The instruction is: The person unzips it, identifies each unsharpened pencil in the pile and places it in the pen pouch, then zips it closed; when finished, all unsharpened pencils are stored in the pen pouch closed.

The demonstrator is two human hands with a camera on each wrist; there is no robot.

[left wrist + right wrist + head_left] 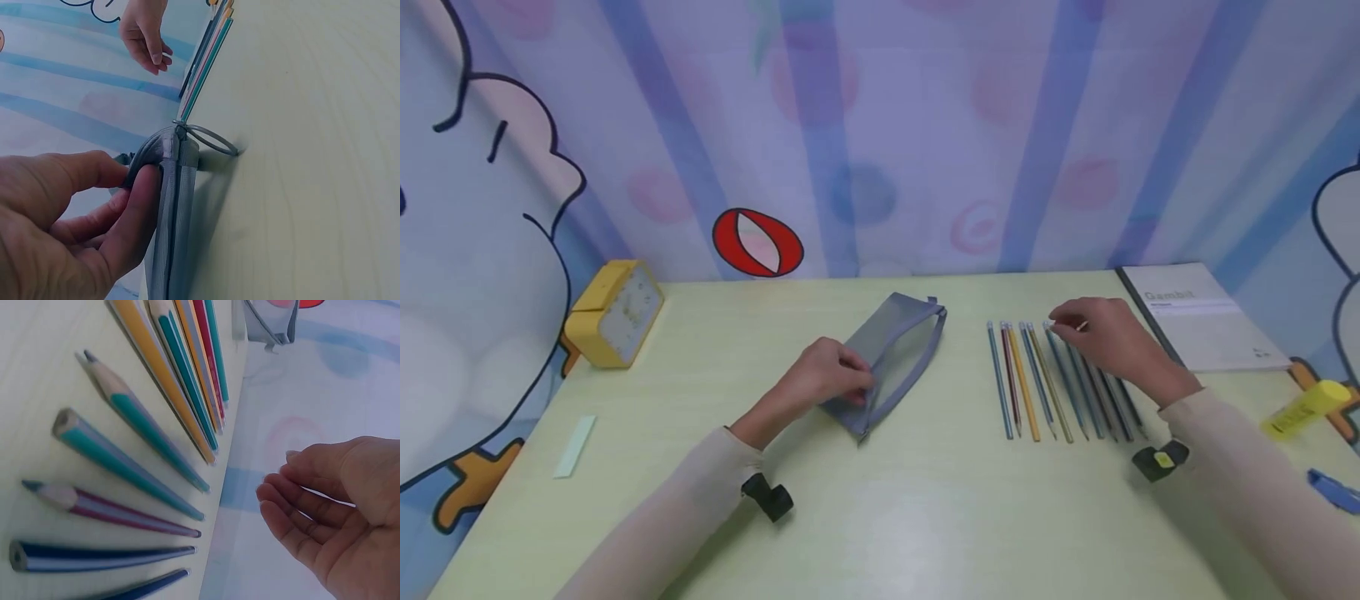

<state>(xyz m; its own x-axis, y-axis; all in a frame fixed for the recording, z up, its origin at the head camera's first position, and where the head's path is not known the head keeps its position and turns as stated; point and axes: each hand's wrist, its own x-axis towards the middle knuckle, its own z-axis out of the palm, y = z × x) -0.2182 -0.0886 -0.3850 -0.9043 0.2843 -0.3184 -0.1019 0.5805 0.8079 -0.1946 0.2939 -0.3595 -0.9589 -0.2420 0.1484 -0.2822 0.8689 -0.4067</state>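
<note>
Yellow clock (pixel 615 312), notebook (pixel 1204 315), perhaps a yellow glue stick (pixel 1305 408), pale strip (pixel 575 446).

This looks like a child's study corner at home. A pale green desk (pixel 880 517) stands against a wall cloth (pixel 925 125) with soft stripes, dots and big cartoon shapes. On the desk are school things: a row of colored pencils (pixel 1060 383), a gray pencil case (pixel 895 350), a white notebook (pixel 1202 312), a little yellow clock (pixel 613 312), a yellow glue stick (pixel 1303 408) and a small pale ruler (pixel 575 446).
</note>
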